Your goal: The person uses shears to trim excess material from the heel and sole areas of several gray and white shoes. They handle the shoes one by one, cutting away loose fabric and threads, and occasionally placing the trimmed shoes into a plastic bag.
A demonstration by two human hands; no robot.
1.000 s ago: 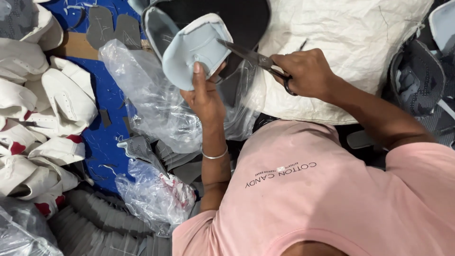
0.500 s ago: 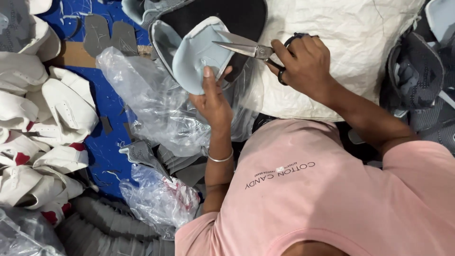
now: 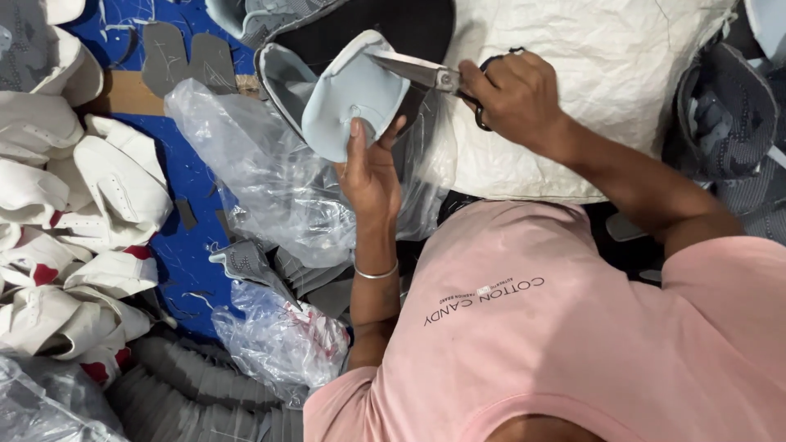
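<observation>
Trimming the pale grey shoe upper piece (image 3: pixel 348 98), upper centre of frame; scissors (image 3: pixel 422 74) at its top edge.
Piece is curved, stiff-looking, light blue-grey. My left hand (image 3: pixel 370 168) pinches its lower edge, fingers closed on it. My right hand (image 3: pixel 512 98) grips the scissor handles. Next cut needs the blades following the rim. Clear plastic bag (image 3: pixel 246 164) lies beneath.

The left hand (image 3: pixel 370 168) is raised with its forearm upright, thumb and fingers pinched in a closed grip. The right hand (image 3: pixel 514 96) reaches in from the right, arm bent, fingers curled tight.
</observation>
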